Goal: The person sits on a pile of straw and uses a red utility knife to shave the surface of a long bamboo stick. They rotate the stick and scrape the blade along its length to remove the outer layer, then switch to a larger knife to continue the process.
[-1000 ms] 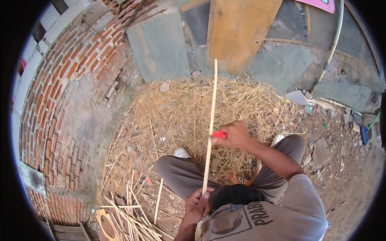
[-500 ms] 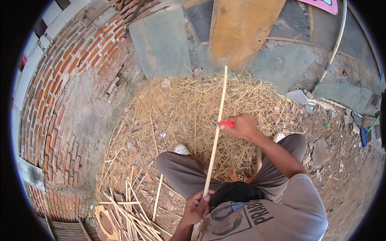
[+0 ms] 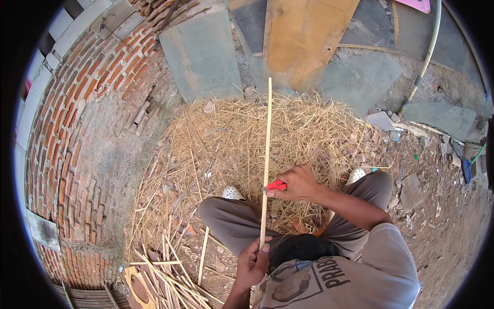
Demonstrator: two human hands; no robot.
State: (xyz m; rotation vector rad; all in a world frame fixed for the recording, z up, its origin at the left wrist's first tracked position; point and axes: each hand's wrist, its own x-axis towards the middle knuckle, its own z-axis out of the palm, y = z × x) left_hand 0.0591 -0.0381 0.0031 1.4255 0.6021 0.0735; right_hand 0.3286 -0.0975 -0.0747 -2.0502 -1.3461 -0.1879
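Note:
A long, pale strip that looks like bamboo (image 3: 268, 123) stands up and away from my lap, almost straight in the view. Its near end is gripped by my left hand (image 3: 252, 263), thumb pressed along it. Closed around a red-handled cutter knife (image 3: 278, 185) is my right hand (image 3: 299, 183), partway up the strip. The knife's tip meets the strip's right side; the blade itself is too small to make out fully. Between my bent legs and beyond lies a heap of thin, straw-like shavings (image 3: 221, 139).
A bundle of pale strips (image 3: 172, 280) lies at the lower left, beside a yellowish board with a cut-out (image 3: 138, 288). A brick wall (image 3: 82, 154) rises on the left. Sheets of board (image 3: 203, 56) lean at the back, and rubble (image 3: 411, 193) covers ground on the right.
My right hand with the cutter knife has come down the strip toward my left hand. The strip's far end has swung left, and it is more upright in the view.

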